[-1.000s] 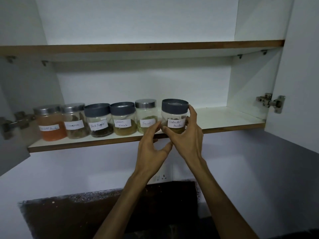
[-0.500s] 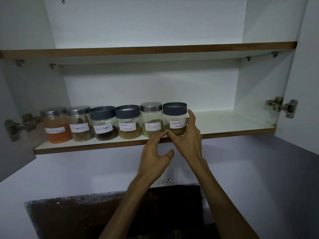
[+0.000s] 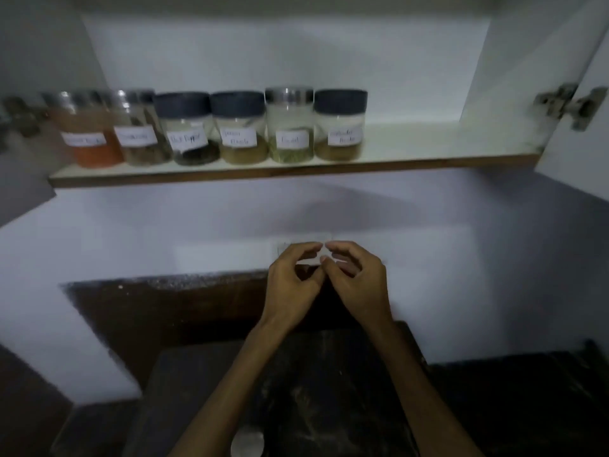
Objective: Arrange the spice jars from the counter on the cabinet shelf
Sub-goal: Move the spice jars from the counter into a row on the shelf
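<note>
1. At the bottom edge, nearest the camera, a round silvery lid (image 3: 247,444) sits on the dark counter (image 3: 329,390); the frame is dim and blurred, so whether a jar lies under it cannot be told.
2. Two bare forearms rise from the bottom edge over the counter and meet in the middle of the view.
3. The left hand (image 3: 290,285) is loosely curled and grasps nothing, its fingertips bent toward the other hand.
4. The right hand (image 3: 357,285) is curled the same way, also empty; the tips of the two hands touch or nearly touch, and the blur hides which.
5. Both hands hang in front of the pale wall, near a white switch plate (image 3: 303,247), well below the shelf and apart from every jar.
6. Farther back, the cabinet shelf (image 3: 428,150) carries six spice jars in one row, upright, side by side, on its left and middle part.
7. From the left: an orange-filled jar (image 3: 86,130) with a metal lid, a second metal-lidded jar (image 3: 140,127), a dark-lidded jar of black grains (image 3: 189,128), a dark-lidded jar of brown powder (image 3: 239,127), a metal-lidded jar of greenish contents (image 3: 290,125), and a dark-lidded jar of tan powder (image 3: 341,125) at the right end.
8. Each jar bears a white handwritten label, too blurred to read.
9. A metal hinge (image 3: 568,105) shows on the open door at the right.
</note>
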